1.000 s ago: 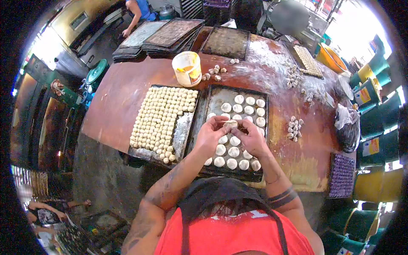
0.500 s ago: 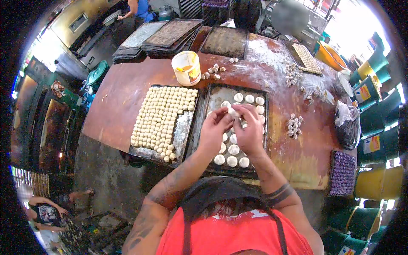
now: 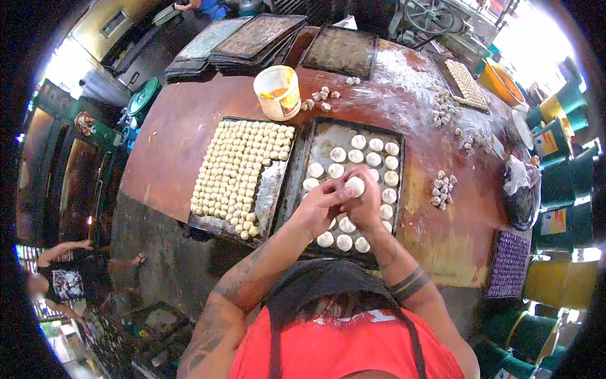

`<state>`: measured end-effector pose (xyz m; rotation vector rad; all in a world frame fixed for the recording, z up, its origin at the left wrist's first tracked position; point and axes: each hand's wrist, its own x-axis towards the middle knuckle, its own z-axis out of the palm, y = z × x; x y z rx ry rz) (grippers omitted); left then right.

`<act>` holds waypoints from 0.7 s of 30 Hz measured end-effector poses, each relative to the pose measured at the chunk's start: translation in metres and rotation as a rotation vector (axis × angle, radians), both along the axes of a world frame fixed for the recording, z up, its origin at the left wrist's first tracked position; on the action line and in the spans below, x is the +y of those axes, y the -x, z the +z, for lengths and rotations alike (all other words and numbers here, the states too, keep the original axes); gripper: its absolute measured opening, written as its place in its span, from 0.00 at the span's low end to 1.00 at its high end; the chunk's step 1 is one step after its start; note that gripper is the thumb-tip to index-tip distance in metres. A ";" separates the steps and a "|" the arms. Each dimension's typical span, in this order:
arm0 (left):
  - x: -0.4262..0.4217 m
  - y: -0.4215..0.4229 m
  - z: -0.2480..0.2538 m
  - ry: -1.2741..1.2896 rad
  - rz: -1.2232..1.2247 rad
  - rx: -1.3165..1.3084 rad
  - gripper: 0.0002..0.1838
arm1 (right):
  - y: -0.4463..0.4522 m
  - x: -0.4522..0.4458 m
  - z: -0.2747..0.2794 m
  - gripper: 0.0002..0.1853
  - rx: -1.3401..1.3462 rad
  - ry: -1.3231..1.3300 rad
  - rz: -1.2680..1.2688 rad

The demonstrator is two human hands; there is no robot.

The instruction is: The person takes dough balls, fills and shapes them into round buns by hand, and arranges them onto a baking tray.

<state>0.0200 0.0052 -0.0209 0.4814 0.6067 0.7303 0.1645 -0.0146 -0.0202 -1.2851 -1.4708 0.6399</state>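
Note:
A round white dough ball (image 3: 355, 186) sits in my right hand (image 3: 366, 208), whose fingers curl round it. My left hand (image 3: 323, 203) meets the right one, its thumb and fingers pressed to the near side of the ball. Both hands are above a dark baking tray (image 3: 322, 134) that bears several rounded dough balls (image 3: 375, 144), spaced apart in rough rows; some are hidden by my hands. To the left, a second tray (image 3: 273, 180) is packed with small, yellowish dough pieces (image 3: 230, 170), with bare metal along its right side.
A white bucket (image 3: 278, 95) with yellow-orange smears stands behind the trays. Stacked trays (image 3: 252, 47) lie at the back left. Small floury lumps (image 3: 443, 189) are heaped on the table's right. A black bag (image 3: 522, 196) and a purple-filled tray (image 3: 508, 262) are at the right edge. Other people are at left.
The dough ball now shows rounded between my hands, which have come lower and closer together. More balls on the tray are uncovered. The person at lower left has shifted and raised an arm.

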 end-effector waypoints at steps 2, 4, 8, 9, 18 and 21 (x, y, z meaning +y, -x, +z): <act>0.006 0.008 0.004 0.039 0.074 0.035 0.18 | 0.013 -0.005 -0.003 0.19 0.056 0.231 0.069; 0.013 0.016 -0.014 -0.112 0.242 0.389 0.19 | 0.013 0.003 -0.025 0.24 0.382 0.454 0.169; 0.026 0.025 -0.033 -0.774 0.143 1.001 0.26 | 0.010 0.052 -0.031 0.20 0.153 0.548 0.106; 0.030 0.029 -0.036 -0.769 0.174 1.047 0.29 | 0.010 0.067 -0.032 0.19 0.107 0.564 0.105; 0.090 0.121 -0.067 -0.698 0.345 1.307 0.14 | 0.031 0.116 -0.050 0.33 -0.811 0.371 0.169; 0.112 0.136 -0.076 -1.030 0.253 1.597 0.07 | 0.037 0.089 -0.093 0.46 -0.906 0.135 0.243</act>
